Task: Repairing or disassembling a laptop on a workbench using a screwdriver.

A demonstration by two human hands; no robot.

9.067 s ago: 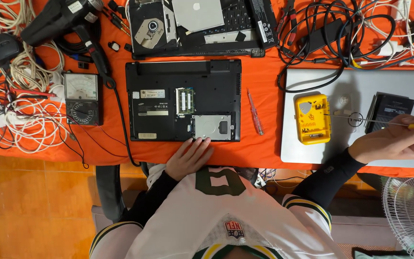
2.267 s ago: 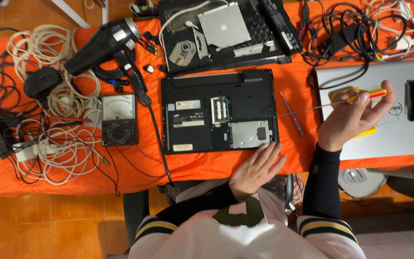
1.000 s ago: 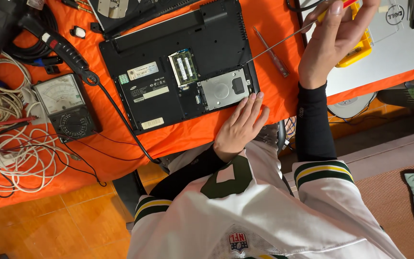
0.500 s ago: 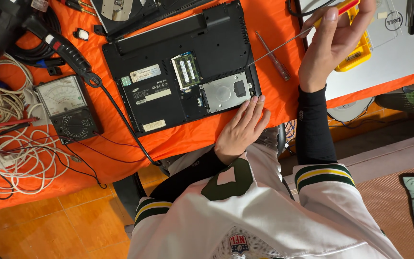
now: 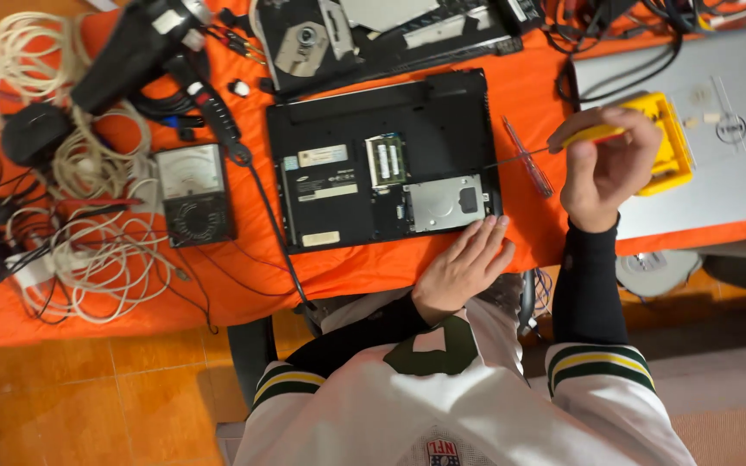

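Two hands busy from my feed: left hand (image 5: 464,267) flat, steadying the opened black laptop (image 5: 382,160) mid-surface, right hand (image 5: 606,160) gripping a yellow-handled screwdriver (image 5: 554,147), tip toward its right edge.

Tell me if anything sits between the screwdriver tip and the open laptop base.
Nothing visible does. The right hand holds the yellow-handled screwdriver, whose shaft reaches over bare orange cloth to the black laptop base. A second screwdriver lies just under the shaft.
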